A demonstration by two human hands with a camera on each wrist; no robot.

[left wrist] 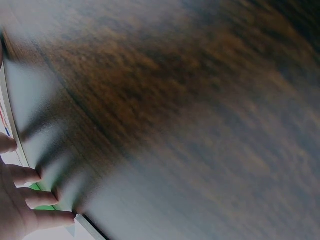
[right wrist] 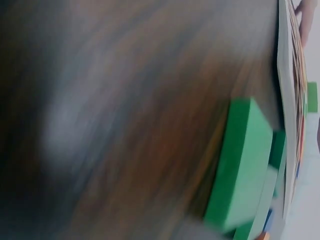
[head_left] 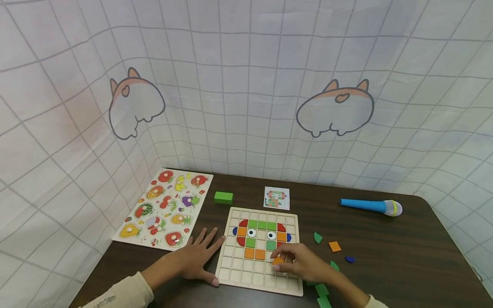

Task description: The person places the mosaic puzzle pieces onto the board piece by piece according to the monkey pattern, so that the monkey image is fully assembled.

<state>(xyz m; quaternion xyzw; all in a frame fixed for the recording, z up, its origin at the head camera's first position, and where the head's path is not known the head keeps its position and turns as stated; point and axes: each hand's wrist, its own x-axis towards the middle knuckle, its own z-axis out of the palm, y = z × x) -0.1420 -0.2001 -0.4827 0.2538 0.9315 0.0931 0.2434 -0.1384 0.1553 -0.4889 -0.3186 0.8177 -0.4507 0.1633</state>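
Your left hand [head_left: 195,259] lies palm down, fingers spread, at the left edge of the board [head_left: 258,278]; your right hand [head_left: 304,262], curled over its right half, pinches an orange square [head_left: 278,260] there.

Microphone [head_left: 371,207], blue-handled: lay at right on the table [head_left: 389,252]. Fruit puzzle [head_left: 164,211]: lay at left, near the curtain [head_left: 246,102]. Green block [head_left: 224,197]: sat just right of it. Curtain: white, gridded, bore two corgi prints [head_left: 335,113].
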